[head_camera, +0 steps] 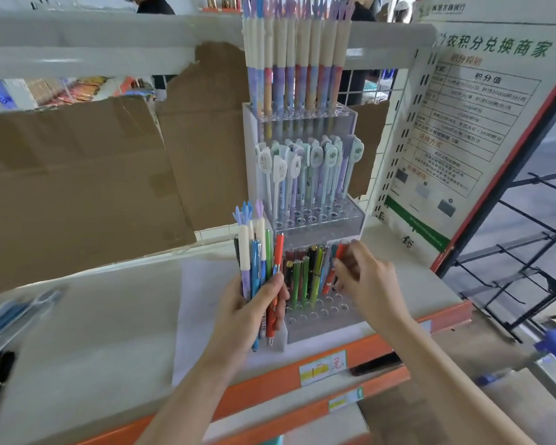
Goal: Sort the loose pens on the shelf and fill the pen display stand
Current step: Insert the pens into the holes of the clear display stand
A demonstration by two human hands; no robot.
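A clear acrylic pen display stand [355, 220] with three tiers stands on the shelf. Tall pastel pens fill its top tier, pale tag-topped pens the middle, and several red, green and black pens [305, 277] the bottom. My left hand [247, 309] grips a bundle of mixed loose pens [259, 261] upright, just left of the bottom tier. At that tier's right side, my right hand [363, 277] pinches an orange-red pen [331, 277] standing among the others. Empty holes [321, 311] show in front.
The shelf [109, 316] has an orange front edge [334, 358] with price labels. Torn cardboard [77, 187] leans behind at the left. A printed notice board [469, 123] stands to the right, and a black wire rack [527, 252] beyond it. Blurred blue packaged items [16, 313] lie far left.
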